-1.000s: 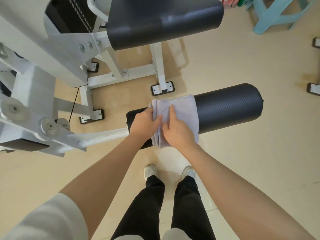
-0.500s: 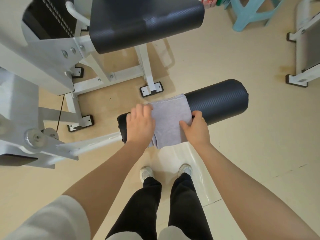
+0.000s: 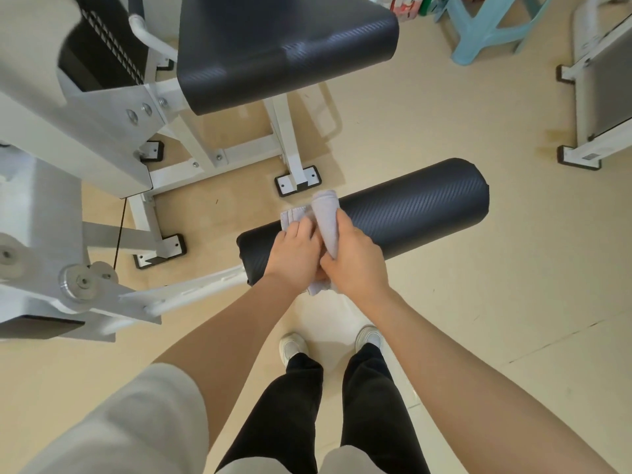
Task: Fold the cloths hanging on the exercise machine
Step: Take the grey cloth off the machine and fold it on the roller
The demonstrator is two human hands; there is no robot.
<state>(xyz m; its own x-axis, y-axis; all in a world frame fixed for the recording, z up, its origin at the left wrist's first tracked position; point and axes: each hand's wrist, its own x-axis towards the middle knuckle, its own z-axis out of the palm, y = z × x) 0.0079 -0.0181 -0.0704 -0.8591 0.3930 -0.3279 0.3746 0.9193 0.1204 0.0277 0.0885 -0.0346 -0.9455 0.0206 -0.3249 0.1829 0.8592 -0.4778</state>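
A small grey cloth lies over the left part of the black padded roller of the white exercise machine. My right hand grips the cloth's right side and holds it raised and folded over towards the left. My left hand presses the cloth's left part onto the roller, fingers closed on it. A corner of the cloth shows below my hands. The two hands touch each other.
A black seat pad juts out above the roller. White frame legs with black feet stand on the beige floor. A teal plastic stool is at the top right, another white machine frame at the right edge. My feet are below the roller.
My right hand has lifted the cloth's right edge and swung it leftwards over the rest, meeting my left hand. The cloth now looks much narrower.
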